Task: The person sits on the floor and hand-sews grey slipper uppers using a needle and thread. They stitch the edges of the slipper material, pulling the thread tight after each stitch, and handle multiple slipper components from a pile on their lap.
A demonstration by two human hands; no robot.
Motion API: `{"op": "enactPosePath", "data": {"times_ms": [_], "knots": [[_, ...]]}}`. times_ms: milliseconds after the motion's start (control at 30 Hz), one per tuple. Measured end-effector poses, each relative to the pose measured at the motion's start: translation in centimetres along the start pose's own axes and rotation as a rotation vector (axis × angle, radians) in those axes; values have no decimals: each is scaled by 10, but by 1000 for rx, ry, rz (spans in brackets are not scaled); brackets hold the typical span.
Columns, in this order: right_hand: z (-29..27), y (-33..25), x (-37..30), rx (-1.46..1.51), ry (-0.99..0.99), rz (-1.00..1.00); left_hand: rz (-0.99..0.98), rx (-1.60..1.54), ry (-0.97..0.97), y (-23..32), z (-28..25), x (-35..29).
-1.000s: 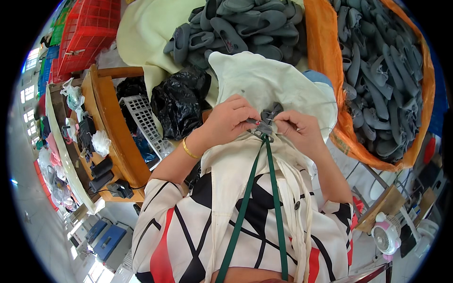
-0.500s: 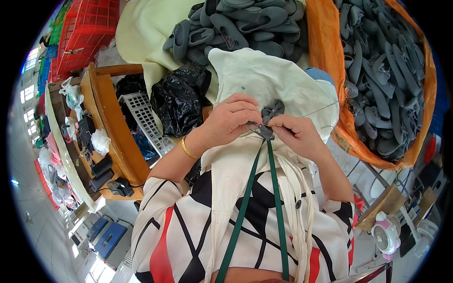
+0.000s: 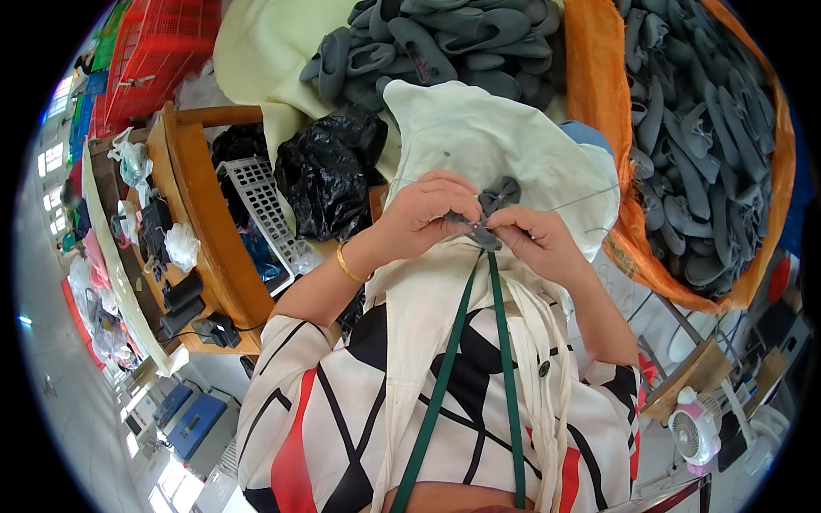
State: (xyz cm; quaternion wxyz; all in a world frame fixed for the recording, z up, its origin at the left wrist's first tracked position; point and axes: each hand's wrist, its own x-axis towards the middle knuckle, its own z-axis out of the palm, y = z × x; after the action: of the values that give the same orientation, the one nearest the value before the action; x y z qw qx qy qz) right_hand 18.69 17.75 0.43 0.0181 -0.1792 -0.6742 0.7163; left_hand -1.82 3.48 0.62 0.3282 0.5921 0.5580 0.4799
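Over my lap, my left hand (image 3: 429, 214) is closed, its fingertips pinching a small grey fabric piece (image 3: 487, 238). Close on the other side of it, my right hand (image 3: 537, 244) is closed too, thumb and finger pressed together at the fabric's edge; what sits between them is too small to make out. A tiny shiny spot shows between the two hands. Just beyond the fingertips lies a grey fabric bow (image 3: 499, 195), on the pale cloth (image 3: 462, 128) spread over my lap. I cannot tell whether the bow and the pinched piece are joined. Green straps (image 3: 505, 359) hang below the hands.
Grey slip-on shoes (image 3: 428, 51) are heaped ahead on a pale yellow cloth. More fill an orange sack (image 3: 594, 77) at the right. To the left are a black plastic bag (image 3: 329, 175), a white perforated basket (image 3: 256, 201) and a wooden table (image 3: 201, 214). A fan (image 3: 694, 432) stands lower right.
The view has shifted slightly. Both hands stay close together at the grey fabric, with only small finger movements.
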Motion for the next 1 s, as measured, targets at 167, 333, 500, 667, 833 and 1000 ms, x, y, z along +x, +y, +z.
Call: {"op": "enactPosePath", "data": {"times_ms": [167,333,500,667,833,1000], "knots": [[4,7,0,112,-44,55,-81,-167,32,-4,6,-8],[7,12,-1,130,-50,68,-126,-258,40,-5,8,-11],[8,10,-1,141,-44,70,-124,-286,50,-6,8,-13],[16,11,-1,162,-16,33,-125,-295,47,-3,8,-14],[25,5,-7,285,-26,191,-108,-293,63,-1,14,-20],[23,1,-6,377,-25,304,-149,-216,52,4,13,-19]]}}
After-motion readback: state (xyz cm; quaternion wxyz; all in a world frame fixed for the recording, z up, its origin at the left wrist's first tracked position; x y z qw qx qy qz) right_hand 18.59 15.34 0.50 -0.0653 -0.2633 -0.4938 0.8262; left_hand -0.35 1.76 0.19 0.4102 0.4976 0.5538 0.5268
